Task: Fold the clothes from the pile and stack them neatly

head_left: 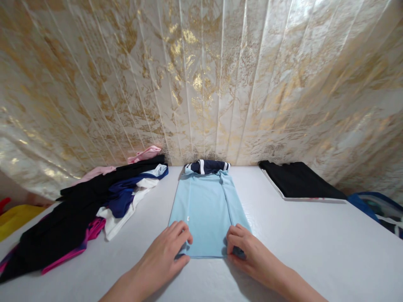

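Note:
A light blue shirt (208, 209) with a navy and white collar (208, 166) lies lengthwise on the white table (315, 251), its sides folded in to a narrow strip. My left hand (168, 249) pinches the strip's near left corner, thumb and fingers closed on the hem. At the near right corner, my right hand (247, 247) grips the hem the same way. Both forearms come in from the bottom edge.
A loose pile of clothes (88, 209), black, navy, white and pink, spreads over the table's left side. A folded black garment (299, 180) lies at the back right. A gold-patterned wall (201, 84) stands behind. A blue bag (378, 209) sits off the right edge.

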`<move>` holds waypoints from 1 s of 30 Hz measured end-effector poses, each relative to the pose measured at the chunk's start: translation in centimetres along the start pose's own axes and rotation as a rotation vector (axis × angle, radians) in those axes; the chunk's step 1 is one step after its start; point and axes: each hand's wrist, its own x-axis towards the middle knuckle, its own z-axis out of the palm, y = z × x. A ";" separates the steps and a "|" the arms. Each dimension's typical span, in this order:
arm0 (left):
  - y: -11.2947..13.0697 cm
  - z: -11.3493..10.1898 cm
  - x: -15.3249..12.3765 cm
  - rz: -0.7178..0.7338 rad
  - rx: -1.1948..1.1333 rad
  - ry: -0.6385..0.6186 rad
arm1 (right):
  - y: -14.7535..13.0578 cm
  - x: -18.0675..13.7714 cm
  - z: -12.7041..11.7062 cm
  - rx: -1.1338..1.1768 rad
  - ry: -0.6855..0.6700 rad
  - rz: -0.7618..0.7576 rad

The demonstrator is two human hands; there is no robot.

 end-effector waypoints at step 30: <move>0.7 1.9 0.0 0.011 0.136 0.023 | -2.4 3.5 4.7 -0.157 0.016 -0.083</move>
